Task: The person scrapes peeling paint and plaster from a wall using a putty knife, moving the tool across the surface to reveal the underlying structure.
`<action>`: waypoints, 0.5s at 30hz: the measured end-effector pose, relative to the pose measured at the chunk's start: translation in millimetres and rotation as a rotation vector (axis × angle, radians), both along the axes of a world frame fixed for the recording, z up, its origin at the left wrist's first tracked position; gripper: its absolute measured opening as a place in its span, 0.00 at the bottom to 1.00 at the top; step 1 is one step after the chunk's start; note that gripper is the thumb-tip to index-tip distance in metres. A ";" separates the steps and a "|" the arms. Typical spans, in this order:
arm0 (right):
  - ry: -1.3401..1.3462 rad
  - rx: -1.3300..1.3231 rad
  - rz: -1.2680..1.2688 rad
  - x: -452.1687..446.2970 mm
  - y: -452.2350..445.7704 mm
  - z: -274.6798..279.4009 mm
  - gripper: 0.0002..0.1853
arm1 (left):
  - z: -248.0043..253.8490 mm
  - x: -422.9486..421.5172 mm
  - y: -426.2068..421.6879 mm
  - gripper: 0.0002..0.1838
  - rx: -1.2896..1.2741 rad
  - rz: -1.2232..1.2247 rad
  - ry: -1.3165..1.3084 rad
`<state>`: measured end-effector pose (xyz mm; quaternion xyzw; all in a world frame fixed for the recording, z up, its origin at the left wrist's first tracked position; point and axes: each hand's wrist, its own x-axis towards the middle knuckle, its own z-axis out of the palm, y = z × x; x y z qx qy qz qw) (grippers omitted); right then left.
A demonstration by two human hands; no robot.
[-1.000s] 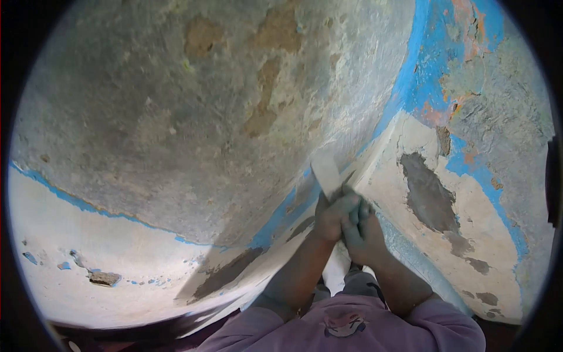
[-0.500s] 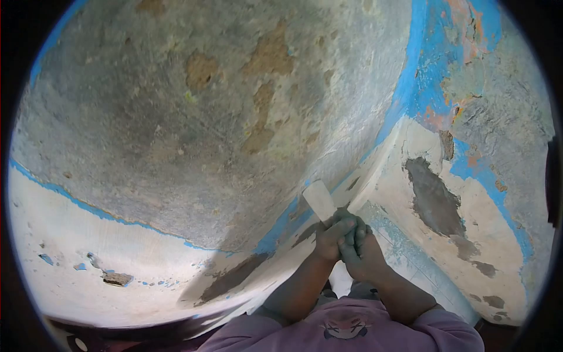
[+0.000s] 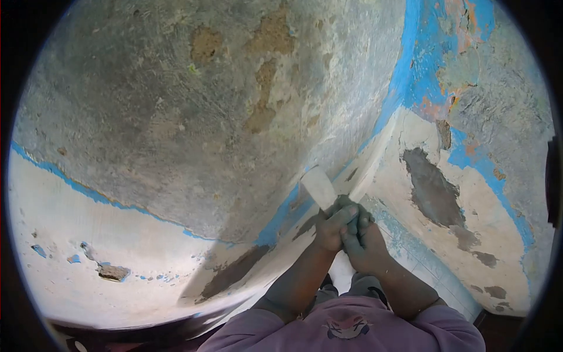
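Note:
A scraper (image 3: 319,186) with a broad pale blade points up and to the left from my joined hands. My left hand (image 3: 335,226) is closed around its handle, which the fingers hide. My right hand (image 3: 363,236) is pressed against the left, its fingers closed over the same handle. Close by is the wall (image 3: 176,117), where grey plaster shows above a jagged blue paint edge (image 3: 275,226). Whether the blade touches that wall or stands just off it, I cannot tell.
To the right, another wall face (image 3: 375,167) meets the first at a corner, with a large grey bare patch (image 3: 433,188) in its cream paint. Chipped spots (image 3: 113,272) mark the lower left. Pale floor tiles (image 3: 422,264) lie below my right forearm.
The wall has shifted slightly upward in view. Both hands stay together on the scraper, and the blade sits a little higher in view than before.

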<state>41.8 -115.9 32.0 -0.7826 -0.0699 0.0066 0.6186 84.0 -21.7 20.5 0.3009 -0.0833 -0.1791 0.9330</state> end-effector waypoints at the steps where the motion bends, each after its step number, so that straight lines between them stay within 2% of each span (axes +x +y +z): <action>1: -0.001 -0.001 -0.006 -1.1 2.4 -6.0 0.14 | -7.9 -4.5 3.4 0.10 -0.014 -0.010 -0.027; 3: -0.475 -0.275 -0.066 1.1 9.1 -16.1 0.14 | -12.1 -3.9 8.6 0.10 -0.016 -0.030 -0.067; 4: -0.478 -0.275 -0.074 2.8 11.1 -14.1 0.14 | -9.9 1.2 10.7 0.10 -0.015 -0.038 -0.071; 6: -0.001 -0.043 -0.052 3.2 14.4 -4.2 0.14 | 0.2 12.6 13.3 0.10 0.096 -0.040 -0.116; 7: 0.008 -0.042 -0.042 1.7 15.0 -2.4 0.14 | 13.9 13.1 12.1 0.10 0.133 -0.004 -0.086; 10: -0.078 -0.075 -0.050 0.3 14.8 -2.1 0.15 | 2.6 -1.2 12.7 0.10 0.053 0.001 -0.085; 12: -0.393 -0.210 -0.081 -1.2 20.0 -17.6 0.14 | -8.9 3.8 17.5 0.10 0.091 -0.038 -0.124; 13: -0.415 -0.181 -0.102 3.1 21.7 -18.3 0.13 | -8.1 7.4 17.4 0.08 0.023 -0.038 -0.088; 14: -0.405 -0.180 -0.107 4.5 21.7 -15.3 0.13 | -8.5 7.5 17.2 0.07 -0.047 -0.034 -0.039; 15: -0.174 -0.100 -0.046 4.0 19.5 -4.5 0.14 | 5.1 10.1 16.1 0.07 0.054 0.007 -0.026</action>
